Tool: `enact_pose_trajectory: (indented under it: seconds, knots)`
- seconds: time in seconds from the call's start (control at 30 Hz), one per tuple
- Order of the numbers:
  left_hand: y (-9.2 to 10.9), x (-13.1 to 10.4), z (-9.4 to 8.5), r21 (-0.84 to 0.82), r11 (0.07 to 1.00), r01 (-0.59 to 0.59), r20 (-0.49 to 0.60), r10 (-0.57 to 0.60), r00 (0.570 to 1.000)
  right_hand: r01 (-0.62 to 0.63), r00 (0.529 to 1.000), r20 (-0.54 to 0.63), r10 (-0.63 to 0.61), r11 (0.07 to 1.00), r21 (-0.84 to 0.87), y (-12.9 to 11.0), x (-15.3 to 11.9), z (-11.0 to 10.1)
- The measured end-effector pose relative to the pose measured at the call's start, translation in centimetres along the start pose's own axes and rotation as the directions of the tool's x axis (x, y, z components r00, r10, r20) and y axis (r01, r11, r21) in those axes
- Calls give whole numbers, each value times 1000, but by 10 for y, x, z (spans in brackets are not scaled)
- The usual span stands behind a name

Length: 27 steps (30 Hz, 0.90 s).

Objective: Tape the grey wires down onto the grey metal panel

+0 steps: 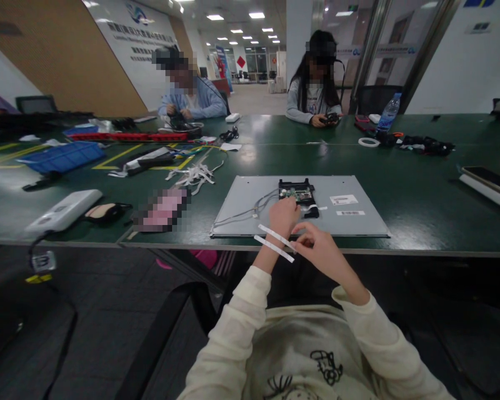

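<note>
A grey metal panel [250,200] lies flat near the table's front edge, with a black bracket and a small green circuit board [291,193] on it. My left hand [284,215] is over the panel just below the board, its fingers mostly hidden. Two white strips [274,248] lie across my left wrist. My right hand [314,244] is beside that wrist, thumb and forefinger pinched at the end of the upper strip. Grey cables [254,211] run from the board to the panel's left side. A short white strip [319,208] lies right of the board.
Left on the table [270,150] are a pile of white strips [195,175], a pink item [164,211], a white power strip [66,210] and a blue tray [64,156]. Two people sit opposite. A bottle [388,113], tape roll [369,142] and phone [489,180] are rightward.
</note>
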<state>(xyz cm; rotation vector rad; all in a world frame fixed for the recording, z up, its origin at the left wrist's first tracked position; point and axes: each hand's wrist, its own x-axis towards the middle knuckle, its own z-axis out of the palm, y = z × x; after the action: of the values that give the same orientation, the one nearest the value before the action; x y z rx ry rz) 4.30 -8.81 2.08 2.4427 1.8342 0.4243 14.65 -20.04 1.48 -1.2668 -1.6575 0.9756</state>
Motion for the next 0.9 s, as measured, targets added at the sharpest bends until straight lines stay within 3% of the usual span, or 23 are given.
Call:
enact_pose_trajectory:
  seconds: [0.1, 0.2, 0.3, 0.4, 0.57, 0.67, 0.77, 0.9]
  knots:
    - [-1, 1, 1, 0, 1000, -21, -7, 21, 1000, 44, 999, 11, -46, 990, 135, -3, 3, -3]
    - [0, 2, 1, 1, 1000, -16, 31, 16, 999, 92, 996, -22, -89, 982, 166, -15, 9, -12]
    - [0, 0, 1, -9, 1000, -25, 31, 25, 999, 123, 987, -118, -107, 983, 138, -31, 23, -32]
    - [-1, -2, 1, -6, 999, -43, -22, 43, 999, 155, 952, -284, -114, 980, 125, -34, 54, -61]
    - [0, -3, 1, 40, 999, -25, -6, 26, 1000, 164, 880, -466, -95, 980, 109, 10, 128, -89]
    - [0, -2, 0, 69, 997, -35, 13, 34, 999, 162, 889, -442, -120, 985, 59, 44, 160, -85]
    - [1, -3, 0, 98, 995, -33, 18, 31, 999, 159, 894, -430, -129, 987, 35, 67, 173, -78]
    - [2, -5, -2, 113, 993, -40, 13, 39, 999, 111, 893, -435, -114, 993, -32, 82, 170, -80]
